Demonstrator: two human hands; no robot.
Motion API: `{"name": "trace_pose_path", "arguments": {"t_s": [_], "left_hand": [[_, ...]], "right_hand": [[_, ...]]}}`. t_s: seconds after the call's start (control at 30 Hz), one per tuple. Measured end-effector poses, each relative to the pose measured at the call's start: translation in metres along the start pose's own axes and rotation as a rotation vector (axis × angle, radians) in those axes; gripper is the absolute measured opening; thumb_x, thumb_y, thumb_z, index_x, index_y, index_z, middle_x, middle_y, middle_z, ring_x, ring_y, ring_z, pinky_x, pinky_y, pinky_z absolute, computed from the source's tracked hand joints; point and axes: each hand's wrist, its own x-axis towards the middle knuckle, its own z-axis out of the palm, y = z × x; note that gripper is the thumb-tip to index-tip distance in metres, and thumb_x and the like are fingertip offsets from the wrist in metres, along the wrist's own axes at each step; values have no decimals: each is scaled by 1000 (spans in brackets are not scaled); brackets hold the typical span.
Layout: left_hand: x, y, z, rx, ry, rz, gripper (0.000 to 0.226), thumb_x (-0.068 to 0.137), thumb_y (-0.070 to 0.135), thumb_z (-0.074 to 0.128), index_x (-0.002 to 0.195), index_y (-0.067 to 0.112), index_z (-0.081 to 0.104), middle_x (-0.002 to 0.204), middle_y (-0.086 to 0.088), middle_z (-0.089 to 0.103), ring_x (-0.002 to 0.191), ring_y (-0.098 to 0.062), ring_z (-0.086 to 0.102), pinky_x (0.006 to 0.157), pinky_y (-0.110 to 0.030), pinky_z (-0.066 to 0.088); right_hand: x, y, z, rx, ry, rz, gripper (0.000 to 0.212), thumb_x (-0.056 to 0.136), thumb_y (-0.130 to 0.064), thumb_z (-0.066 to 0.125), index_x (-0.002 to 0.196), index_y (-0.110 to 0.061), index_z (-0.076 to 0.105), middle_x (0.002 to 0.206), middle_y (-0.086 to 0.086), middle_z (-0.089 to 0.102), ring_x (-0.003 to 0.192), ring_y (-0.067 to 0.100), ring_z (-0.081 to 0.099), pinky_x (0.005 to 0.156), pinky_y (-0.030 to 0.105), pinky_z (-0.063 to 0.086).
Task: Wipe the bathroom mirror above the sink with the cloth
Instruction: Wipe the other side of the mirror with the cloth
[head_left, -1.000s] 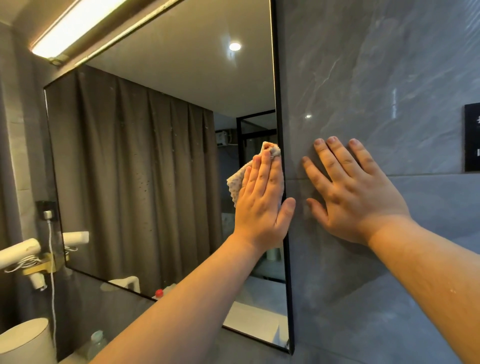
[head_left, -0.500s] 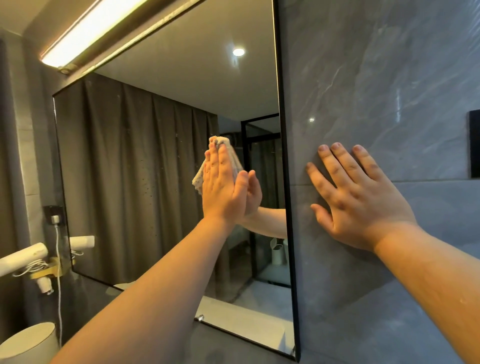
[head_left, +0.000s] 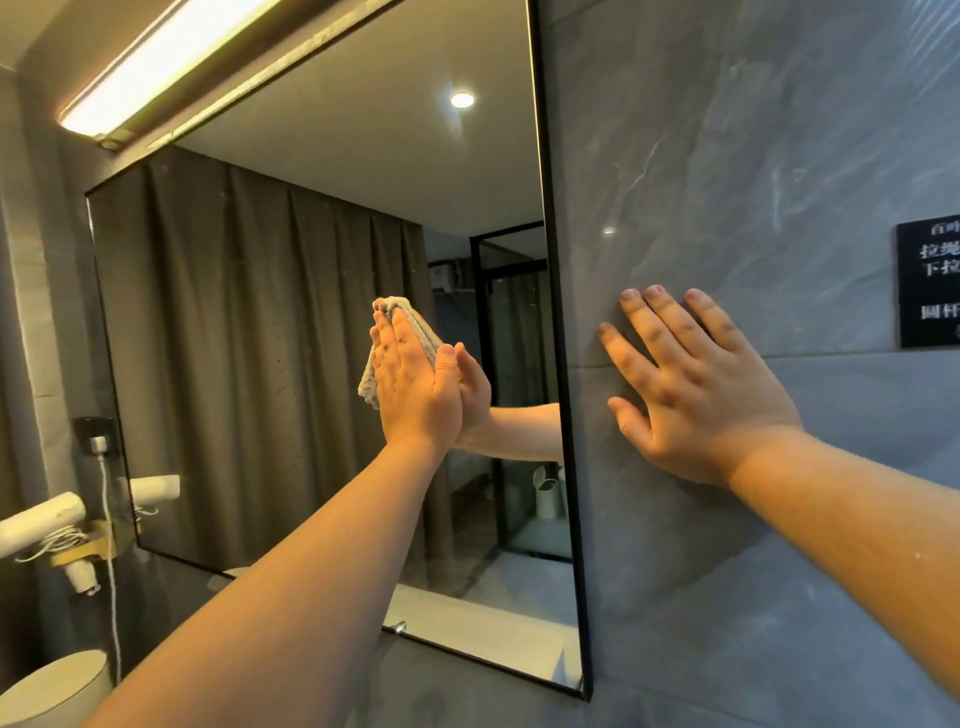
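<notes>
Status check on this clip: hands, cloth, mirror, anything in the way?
Left hand flat, pressing cloth on mirror, mid-glass. Right hand open, braced on wall tile beside the frame. Nothing blocking the glass.

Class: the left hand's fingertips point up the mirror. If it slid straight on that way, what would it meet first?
Only bare mirror glass lies above the left hand and cloth, then probably the mirror's top edge under the light strip.
</notes>
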Motion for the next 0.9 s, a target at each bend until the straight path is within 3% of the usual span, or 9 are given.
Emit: {"name": "trace_pose_path", "arguments": {"t_s": [0.1,0.13,0.2,0.27,0.47,0.67,0.8,0.83,0.9], "left_hand": [[0,-2,0,26,-34,-5,69,97,53,20,154,23,-5,162,4,-6,149,-14,-4,123,-40,8],[0,-2,1,30,-27,-1,68,98,52,21,154,23,-6,162,5,-7,149,-14,-4,122,-41,8],[0,-2,1,21,-18,18,68,97,53,19,154,24,-6,162,5,-7,149,-14,-4,123,-40,6],[0,-7,2,13,-11,57,69,96,54,16,153,24,-7,162,5,-8,149,-12,-6,122,-38,4],[5,-37,13,1,31,230,63,101,46,24,149,36,-16,160,13,-11,148,-7,-6,122,-37,7],[41,-19,-3,-26,96,116,63,99,45,17,154,20,0,163,3,-1,147,-6,-4,122,-30,3],[56,-12,11,-36,145,47,65,102,46,25,154,24,-6,162,8,-6,147,-3,-5,122,-33,4],[58,-14,13,-9,186,24,68,101,46,31,155,23,-4,162,7,-4,148,-6,-2,122,-34,5],[60,-12,2,93,114,122,64,99,43,33,153,14,18,161,-5,12,148,-18,10,121,-31,3]], "right_hand": [[38,8,-15,81,106,45,47,88,-42,43,105,-6,69,121,22,61,110,41,58,97,49,40],[57,16,-21,73,119,49,48,88,-40,42,109,-5,68,126,22,59,114,41,56,101,50,39],[84,29,-26,37,106,85,62,89,-41,36,135,-4,55,148,24,43,138,39,40,117,52,25],[92,33,-16,-33,92,124,71,91,-46,29,147,-4,40,157,25,30,147,39,26,121,54,15],[91,32,-8,-49,147,122,73,91,-48,31,147,-2,39,156,27,31,146,40,27,121,55,17],[92,31,-6,-61,171,118,74,91,-50,31,146,-1,41,154,28,33,145,41,29,120,56,19],[92,32,-5,-64,168,116,75,91,-52,31,146,-1,40,154,28,32,145,41,29,120,56,19],[92,31,-5,-67,168,115,75,91,-52,31,147,-2,40,154,28,32,145,41,28,120,56,19],[91,32,-4,-75,169,116,76,92,-53,30,147,-2,39,155,27,32,146,41,28,120,55,18]]}}
